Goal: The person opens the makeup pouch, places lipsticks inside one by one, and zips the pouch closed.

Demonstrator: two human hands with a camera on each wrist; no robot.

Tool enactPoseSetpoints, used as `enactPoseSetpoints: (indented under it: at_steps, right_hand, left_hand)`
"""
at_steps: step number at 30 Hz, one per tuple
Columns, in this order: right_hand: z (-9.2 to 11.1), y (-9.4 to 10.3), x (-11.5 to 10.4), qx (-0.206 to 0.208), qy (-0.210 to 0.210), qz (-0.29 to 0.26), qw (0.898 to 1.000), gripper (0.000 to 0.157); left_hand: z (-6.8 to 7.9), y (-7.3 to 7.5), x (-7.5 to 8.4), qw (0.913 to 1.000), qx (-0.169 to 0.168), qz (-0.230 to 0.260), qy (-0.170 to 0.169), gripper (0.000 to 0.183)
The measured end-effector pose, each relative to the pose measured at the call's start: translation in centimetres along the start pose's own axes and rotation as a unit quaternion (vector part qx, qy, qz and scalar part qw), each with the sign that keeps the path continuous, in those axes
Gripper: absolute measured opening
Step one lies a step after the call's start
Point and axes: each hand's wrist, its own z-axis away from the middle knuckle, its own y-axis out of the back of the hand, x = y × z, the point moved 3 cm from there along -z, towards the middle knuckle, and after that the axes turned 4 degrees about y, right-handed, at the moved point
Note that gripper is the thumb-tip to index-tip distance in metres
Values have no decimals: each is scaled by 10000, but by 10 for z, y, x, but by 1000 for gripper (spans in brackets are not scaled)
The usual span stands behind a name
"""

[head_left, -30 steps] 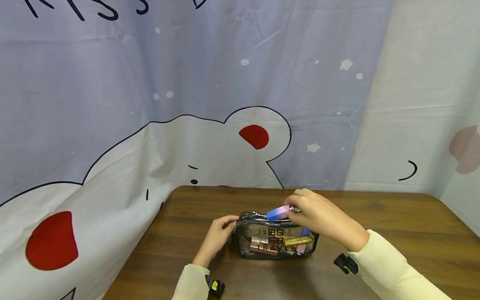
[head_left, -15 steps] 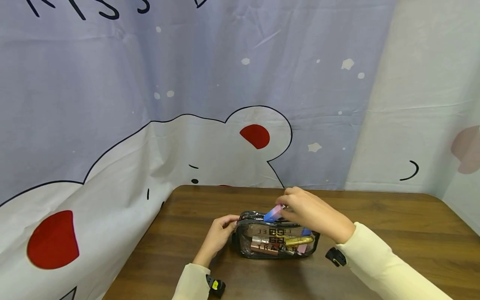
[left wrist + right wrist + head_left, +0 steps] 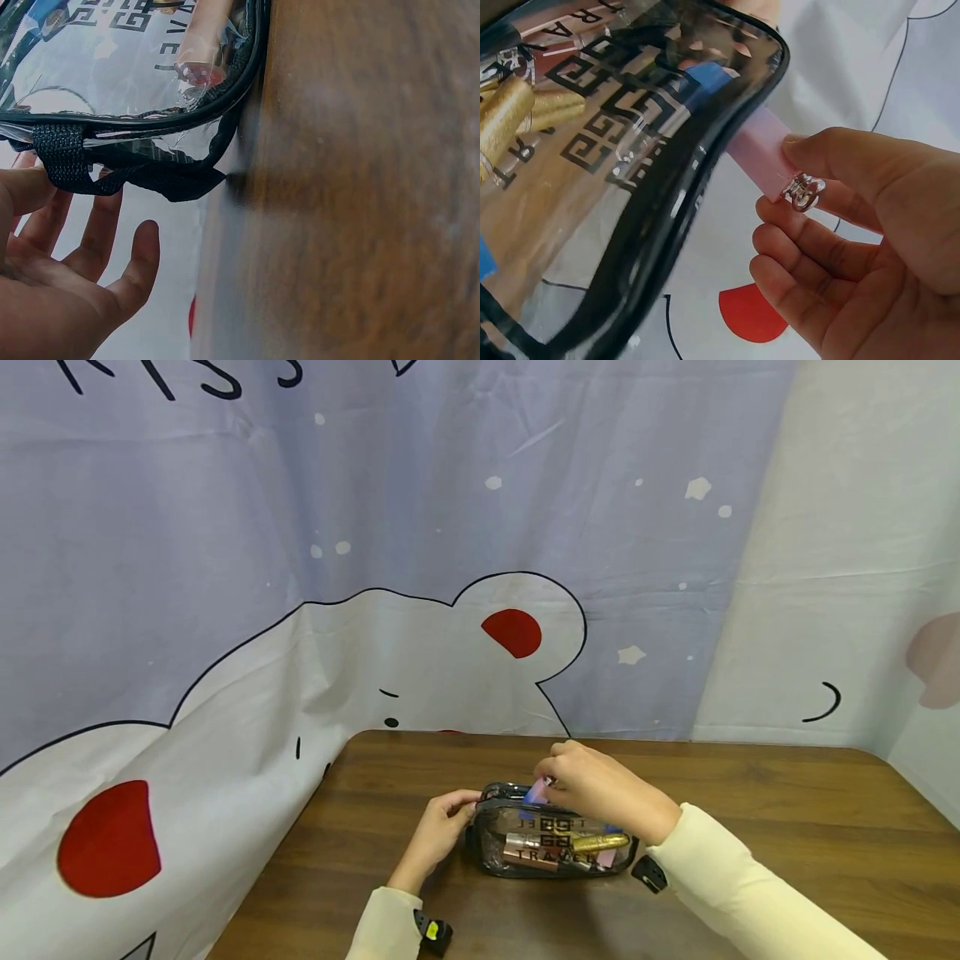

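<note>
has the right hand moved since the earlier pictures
Yes, left: judged against the upper red patch in the head view, the right hand has shifted left, the pink and blue stick's blue end now inside the bag.

Pouch point(image 3: 127, 75), above left hand point(image 3: 64, 289): cut off by left wrist view's top edge. Left hand: some fingertips hidden behind strap point(image 3: 64, 157). Table point(image 3: 360, 187) beside it: blurred.

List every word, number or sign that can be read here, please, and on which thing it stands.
"TRAVEL": front of the bag.
Square black emblem, no word: above "TRAVEL".
Reversed letters near the bag's top: not fully readable.
Perhaps "KISS", cut off, then one unreadable letter: cloth.
No numbers are readable.
</note>
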Motion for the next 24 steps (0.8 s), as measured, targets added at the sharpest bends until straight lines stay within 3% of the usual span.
enactPoseSetpoints:
  at_steps: [3, 10, 18, 24]
  right_hand:
    - [0, -3, -1, 89, 126, 78, 9999, 4]
    - [-1, -3, -2, 181, 310, 153, 9992, 3]
    - [-2, -6, -1, -23, -26, 13, 10000, 14]
    - [1, -4, -1, 19, -113, 31, 9999, 15]
  left_hand:
    - [3, 0, 9, 10000, -27, 2, -31, 17]
    - [-6, -2, -11, 10000, 47, 44, -68, 18]
    - [7, 1, 17, 10000, -13, 13, 30, 17]
    - [7, 2, 19, 9999, -97, -121, -35, 18]
